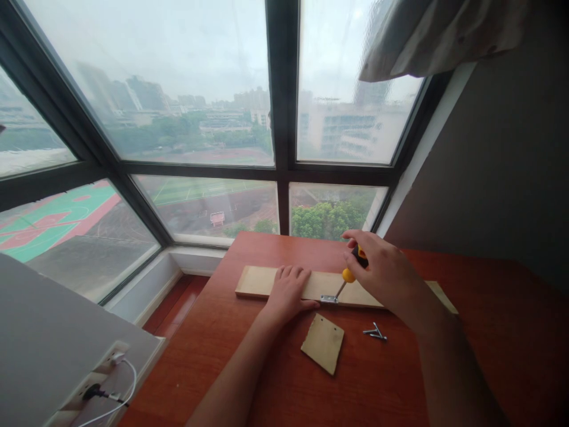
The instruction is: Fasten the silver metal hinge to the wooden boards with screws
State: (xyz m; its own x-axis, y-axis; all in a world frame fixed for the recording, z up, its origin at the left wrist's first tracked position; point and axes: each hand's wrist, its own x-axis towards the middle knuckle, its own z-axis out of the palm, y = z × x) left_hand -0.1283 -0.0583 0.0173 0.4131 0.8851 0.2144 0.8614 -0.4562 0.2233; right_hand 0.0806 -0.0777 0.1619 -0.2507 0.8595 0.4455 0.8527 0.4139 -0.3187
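Observation:
A long pale wooden board lies across a red-brown table. My left hand rests flat on the board, fingers stretched out, pressing it down. My right hand is wrapped round the yellow-and-black handle of a screwdriver. The screwdriver's shaft slants down to a small metal bracket at the board's near edge. A small square wooden piece lies on the table just in front of my left hand. A few loose screws lie to its right.
Large dark-framed windows stand right behind the table's far edge. A grey wall rises on the right. At lower left a grey surface carries a wall socket with plugged-in cables. A curtain hangs at top right.

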